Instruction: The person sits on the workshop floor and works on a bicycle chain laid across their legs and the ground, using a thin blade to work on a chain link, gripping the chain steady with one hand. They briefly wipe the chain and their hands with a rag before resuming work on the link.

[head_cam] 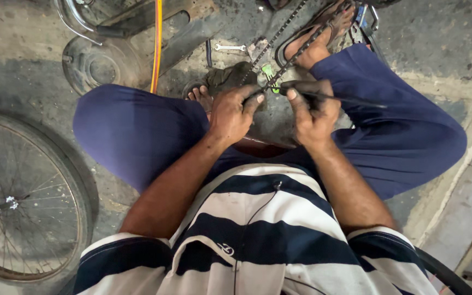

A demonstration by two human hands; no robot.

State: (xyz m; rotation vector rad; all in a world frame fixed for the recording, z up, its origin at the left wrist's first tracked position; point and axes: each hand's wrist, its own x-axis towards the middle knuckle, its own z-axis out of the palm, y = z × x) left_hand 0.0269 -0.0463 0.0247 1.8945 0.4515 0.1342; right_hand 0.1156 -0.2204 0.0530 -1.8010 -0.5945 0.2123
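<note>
Nearest the camera is the navy-and-white striped cotton shirt (258, 229) of the seated person, whose forearms reach forward between knees in dark blue trousers (137, 131).

The black, greasy metal bicycle chain (288, 52) lies just ahead of the hands, low over the stained concrete floor (17, 65), and runs up and away past the sandalled foot (315, 38). The left hand (230, 112) is closed, pinching the chain at its near end beside a small green plastic piece (269, 71). The right hand (312, 112) is closed around a slim dark tool with a long thin shaft (334, 98), its tip at the same link.

Risks, as judged:
- The tool may slip off the oily link and strike the left fingers, which lie touching the work point.
- The chain may slide from the pinch, because grease reduces grip.
- The loose chain run lies close to the foot and may snag the sandal.

Count: one chain, one hand tool, one green piece, one silver open-ended spanner (230, 48) on the floor, one spoked bicycle wheel (23, 202), one yellow hose (157, 43).
</note>
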